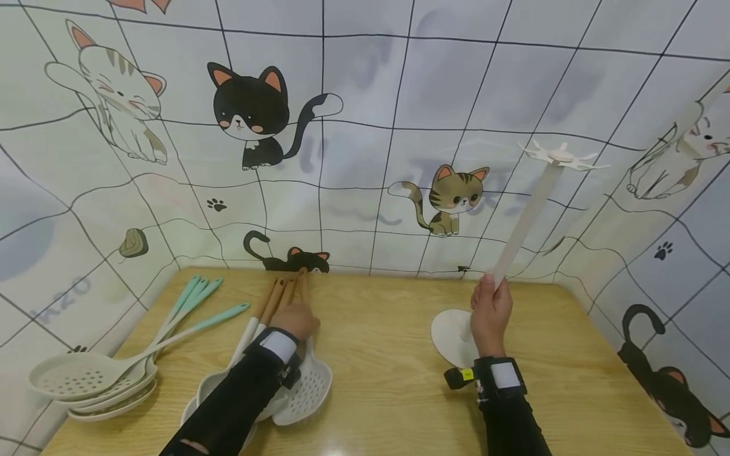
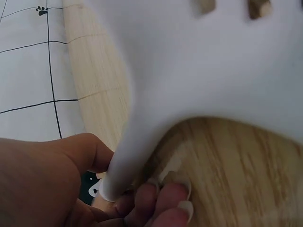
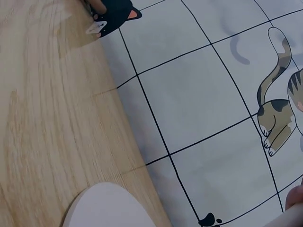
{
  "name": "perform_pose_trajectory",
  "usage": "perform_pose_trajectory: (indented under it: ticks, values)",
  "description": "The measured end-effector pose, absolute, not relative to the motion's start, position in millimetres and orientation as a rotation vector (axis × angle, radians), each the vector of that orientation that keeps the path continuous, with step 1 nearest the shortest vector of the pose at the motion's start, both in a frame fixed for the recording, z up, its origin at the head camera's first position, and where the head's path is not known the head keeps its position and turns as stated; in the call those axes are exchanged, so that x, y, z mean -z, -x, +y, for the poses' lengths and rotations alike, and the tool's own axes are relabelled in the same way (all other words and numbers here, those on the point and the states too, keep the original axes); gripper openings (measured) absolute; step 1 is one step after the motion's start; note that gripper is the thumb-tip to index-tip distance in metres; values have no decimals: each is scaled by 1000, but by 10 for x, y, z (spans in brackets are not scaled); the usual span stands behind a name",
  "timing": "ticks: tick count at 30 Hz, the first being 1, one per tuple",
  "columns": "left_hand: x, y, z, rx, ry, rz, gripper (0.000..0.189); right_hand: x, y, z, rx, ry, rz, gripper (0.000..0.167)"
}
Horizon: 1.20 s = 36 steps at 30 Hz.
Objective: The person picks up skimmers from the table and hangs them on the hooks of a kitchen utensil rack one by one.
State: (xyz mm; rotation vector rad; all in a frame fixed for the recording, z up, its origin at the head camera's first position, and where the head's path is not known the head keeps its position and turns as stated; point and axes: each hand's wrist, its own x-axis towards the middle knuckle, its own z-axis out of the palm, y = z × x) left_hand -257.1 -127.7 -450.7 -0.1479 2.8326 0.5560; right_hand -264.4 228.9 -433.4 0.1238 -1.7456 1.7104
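My left hand point(image 1: 296, 322) grips a slotted turner point(image 1: 308, 386) where its wooden handle meets the white neck. Seen from the left wrist, the thumb and fingers point(image 2: 173, 201) curl round that neck, and the slotted head fills the upper part. Other white utensils with wooden handles point(image 1: 267, 303) lie under and beside this hand, partly hidden by the forearm. My right hand point(image 1: 490, 313) holds the post of a white utensil stand point(image 1: 527, 218), which leans to the right. Hooks point(image 1: 561, 156) spread from its top; its round base point(image 1: 447, 335) is at the bottom.
On the left of the wooden table point(image 1: 388, 354) lies a stack of white skimmers point(image 1: 80, 377) with mint-green handles point(image 1: 196, 291). A cat-printed cloth wall point(image 1: 365, 158) rises behind the table and along both sides.
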Motion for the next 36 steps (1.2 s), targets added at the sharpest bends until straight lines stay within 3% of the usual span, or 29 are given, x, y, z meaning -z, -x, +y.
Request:
perform_pose_trajectory:
  ticks: [8,28,36]
  values:
    - [4411,2454,-1253,-551,152,2869,32,4351,2711,2249,-1657,39,-1730,20]
    - [4463,2466,-1271,-494,72,2899,31,4299,2632,2201,-1639,53,-1748,39]
    - [4484,2477,-1254,-491,89,2878,33,4318,2580,2184,-1617,16,-1744,37]
